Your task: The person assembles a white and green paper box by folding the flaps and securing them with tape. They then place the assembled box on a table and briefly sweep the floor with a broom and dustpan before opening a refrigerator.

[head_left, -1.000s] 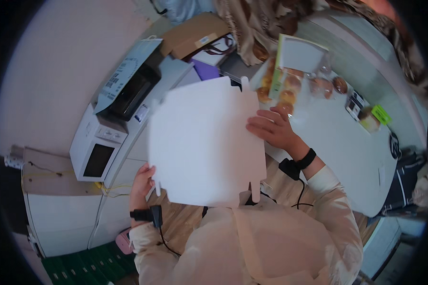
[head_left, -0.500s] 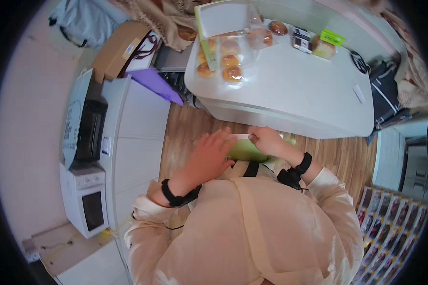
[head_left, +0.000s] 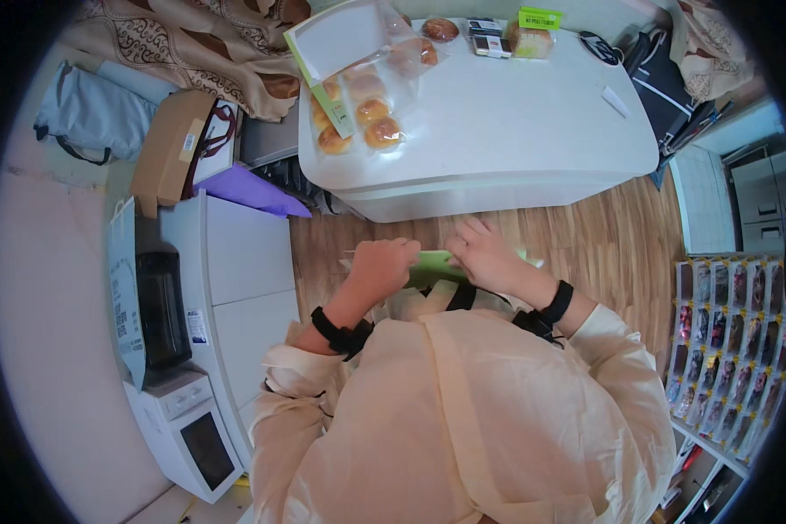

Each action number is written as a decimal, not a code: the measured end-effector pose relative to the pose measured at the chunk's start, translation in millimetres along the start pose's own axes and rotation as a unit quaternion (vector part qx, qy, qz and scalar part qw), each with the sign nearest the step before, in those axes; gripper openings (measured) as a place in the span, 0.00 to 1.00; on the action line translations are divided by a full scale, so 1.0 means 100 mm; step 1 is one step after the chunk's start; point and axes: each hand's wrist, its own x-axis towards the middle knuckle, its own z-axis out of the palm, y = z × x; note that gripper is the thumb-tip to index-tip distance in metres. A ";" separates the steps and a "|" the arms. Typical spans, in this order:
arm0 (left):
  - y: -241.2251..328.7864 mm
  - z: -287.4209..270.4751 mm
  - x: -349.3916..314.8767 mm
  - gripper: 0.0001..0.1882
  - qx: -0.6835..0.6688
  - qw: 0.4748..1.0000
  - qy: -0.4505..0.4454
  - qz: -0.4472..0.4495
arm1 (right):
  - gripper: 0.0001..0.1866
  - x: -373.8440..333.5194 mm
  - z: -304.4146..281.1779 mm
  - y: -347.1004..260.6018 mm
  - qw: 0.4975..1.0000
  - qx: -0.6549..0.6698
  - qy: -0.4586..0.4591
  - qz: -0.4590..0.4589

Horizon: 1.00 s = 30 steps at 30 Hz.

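Note:
A flat green card panel with pale edges is held low in front of my body, above the floor. My left hand is closed in a fist-like grip at its left end. At its right part, my right hand has bent fingers on the panel, with the thumb against the green face. White corners of the panel stick out past both hands. Its lower part is hidden by my cream clothing. Both wrists wear black straps.
Beyond my hands stands a white table. On it are several bagged buns, an open green-and-white box and a packaged loaf. White cabinets line the left; a hanging pocket organizer is at right.
My left hand has gone from lying flat with fingers stretched to closing on the panel's left end. The right hand's fingers have loosened and shifted slightly. The view has turned.

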 end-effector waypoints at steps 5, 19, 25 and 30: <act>0.05 0.06 0.20 0.11 0.212 0.959 0.184 0.047 | 0.09 0.16 0.09 -0.07 0.991 -0.098 0.083 0.049; 0.06 -0.02 0.10 0.09 0.043 0.997 -0.058 0.040 | 0.25 0.39 -0.19 -0.17 0.978 0.021 -0.207 0.031; -0.02 0.16 0.09 0.07 -0.020 0.998 0.043 0.046 | 0.26 0.45 -0.13 -0.07 0.980 0.031 -0.186 0.070; -0.07 -0.19 0.16 0.08 -0.051 0.998 0.013 -0.023 | 0.20 0.50 -0.10 0.16 0.950 -0.177 0.196 -0.165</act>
